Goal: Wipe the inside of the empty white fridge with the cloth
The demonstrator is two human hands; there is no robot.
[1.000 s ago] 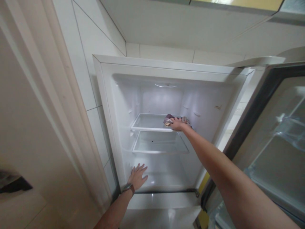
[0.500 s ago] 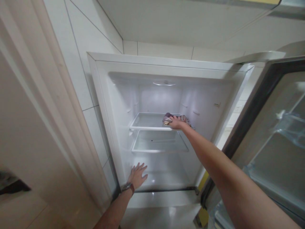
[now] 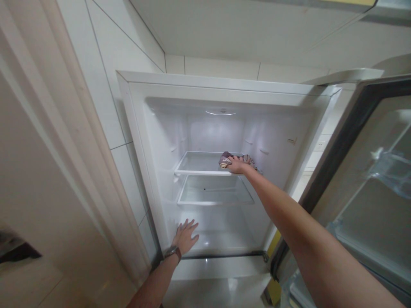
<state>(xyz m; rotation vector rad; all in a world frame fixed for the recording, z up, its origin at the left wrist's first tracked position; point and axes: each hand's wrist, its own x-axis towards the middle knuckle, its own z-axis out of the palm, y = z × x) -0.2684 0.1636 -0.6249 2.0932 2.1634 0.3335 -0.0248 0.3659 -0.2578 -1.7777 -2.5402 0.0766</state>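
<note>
My right hand (image 3: 236, 164) reaches into the fridge and grips a crumpled purple-grey cloth (image 3: 225, 160) at the right part of the upper glass shelf (image 3: 201, 162). The cloth bunches out on both sides of the fingers; its underside is hidden. Lower down, my left hand (image 3: 186, 236) has its fingers spread, near the fridge's left inner wall, with nothing in it. A watch (image 3: 173, 252) is on that wrist. Below the upper shelf lies a second glass shelf (image 3: 215, 190) with a small dark spot on it.
The fridge door (image 3: 362, 192) stands open on the right, with clear plastic door bins (image 3: 393, 171). A pale door frame (image 3: 73, 128) and white wall tiles (image 3: 109, 85) border the left. A lamp cover (image 3: 221, 112) sits at the fridge's ceiling.
Almost nothing differs. Both hands and the cloth stay in the same places, and the view has shifted very slightly.
</note>
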